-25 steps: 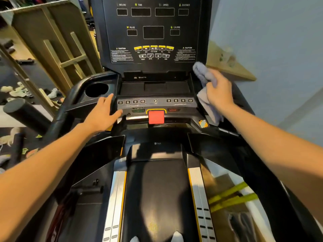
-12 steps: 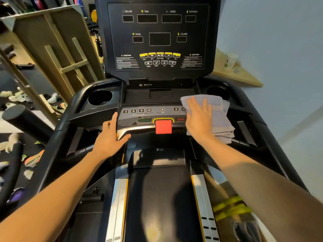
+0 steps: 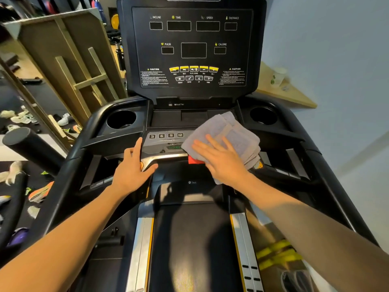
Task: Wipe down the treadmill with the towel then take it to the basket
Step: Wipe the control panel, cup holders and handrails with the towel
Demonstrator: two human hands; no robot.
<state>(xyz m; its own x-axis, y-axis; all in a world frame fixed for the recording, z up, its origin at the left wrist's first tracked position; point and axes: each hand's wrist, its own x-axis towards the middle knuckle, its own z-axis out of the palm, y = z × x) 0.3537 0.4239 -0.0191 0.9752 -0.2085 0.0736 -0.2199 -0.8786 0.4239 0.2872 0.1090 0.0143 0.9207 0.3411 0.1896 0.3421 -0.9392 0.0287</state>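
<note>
while right hand (image 3: 224, 163), fingers flat, presses towel (image 3: 223, 134) on treadmill (image 3: 294, 144) panel and left hand (image 3: 131, 168) grips bar: risk, towel pressing lit start button.

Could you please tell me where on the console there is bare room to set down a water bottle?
Both cup holders, left and right, look bare. The recessed tray below the display is free on its left part. The button panel is crowded: the right hand presses the towel across it, and the left hand grips its edge.
</note>
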